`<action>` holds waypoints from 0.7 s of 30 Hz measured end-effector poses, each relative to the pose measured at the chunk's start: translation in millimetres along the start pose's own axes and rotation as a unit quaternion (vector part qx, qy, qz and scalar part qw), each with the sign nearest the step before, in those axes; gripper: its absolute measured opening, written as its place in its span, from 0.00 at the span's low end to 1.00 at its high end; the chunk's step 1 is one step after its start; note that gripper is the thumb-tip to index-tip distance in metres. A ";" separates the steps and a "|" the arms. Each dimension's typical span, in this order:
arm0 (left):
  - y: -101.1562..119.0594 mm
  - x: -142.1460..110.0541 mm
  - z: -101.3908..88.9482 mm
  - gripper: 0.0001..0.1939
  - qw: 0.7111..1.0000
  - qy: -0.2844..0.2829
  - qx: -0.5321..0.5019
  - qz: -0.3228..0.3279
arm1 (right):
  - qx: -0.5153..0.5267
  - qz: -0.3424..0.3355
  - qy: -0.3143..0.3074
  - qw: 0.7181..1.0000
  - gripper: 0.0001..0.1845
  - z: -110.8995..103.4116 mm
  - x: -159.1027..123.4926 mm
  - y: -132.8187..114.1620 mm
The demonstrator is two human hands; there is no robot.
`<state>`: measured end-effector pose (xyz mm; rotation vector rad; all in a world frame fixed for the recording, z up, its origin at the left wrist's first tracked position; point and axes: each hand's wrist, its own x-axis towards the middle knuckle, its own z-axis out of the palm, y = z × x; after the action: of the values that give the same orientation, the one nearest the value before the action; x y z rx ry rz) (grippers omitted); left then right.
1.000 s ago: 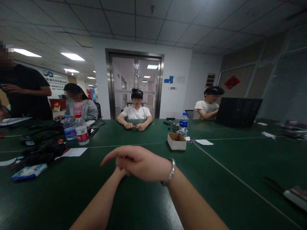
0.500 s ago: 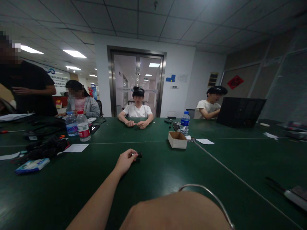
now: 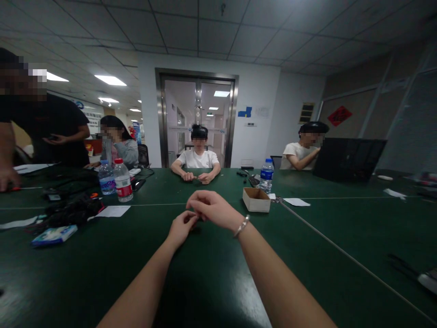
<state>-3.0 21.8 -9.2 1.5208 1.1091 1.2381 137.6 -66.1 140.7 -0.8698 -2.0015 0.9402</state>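
Observation:
Above the green table [image 3: 211,273], my left hand [image 3: 180,229] is closed in a pinch. Half a second ago a small black object with a light part showed in that pinch; now it is mostly hidden by my fingers. My right hand [image 3: 213,208], a silver bracelet [image 3: 241,226] on its wrist, arches over from the right. Its fingers are bent down and closed at the tips of my left fingers. What they pinch, if anything, is too small to make out.
An open cardboard box [image 3: 256,200] stands right of my hands, near a blue-capped bottle [image 3: 266,175]. Two more bottles [image 3: 123,182], papers [image 3: 112,212] and dark tangled gear [image 3: 71,209] lie to the left. A person [image 3: 198,159] sits opposite; others are at both sides.
My right hand has swung from low in the foreground up to my left hand's fingertips. My left hand stays nearly in place. At the left, the standing person leans down with a hand on the table.

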 end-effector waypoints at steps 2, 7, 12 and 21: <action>2.8 0.1 -0.8 0.21 1.000 -0.014 -0.008 0.003 | -0.068 0.098 0.214 0.970 0.03 -0.2 14.6 60.8; 7.4 -0.6 -1.2 0.23 1.000 -0.026 -0.016 0.003 | 0.154 0.265 0.195 0.932 0.15 8.2 14.2 149.1; 7.5 -1.2 -0.4 0.21 0.999 -0.044 -0.005 0.006 | 0.295 0.188 0.118 0.929 0.12 16.2 7.2 159.3; 5.7 -2.6 1.7 0.19 0.999 -0.045 -0.009 0.019 | 0.292 0.158 0.143 0.932 0.15 15.4 5.8 171.6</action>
<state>-1.0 17.7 -4.5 1.5742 1.0117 1.1913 165.9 19.5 -6.3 -0.9272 -1.2432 1.4037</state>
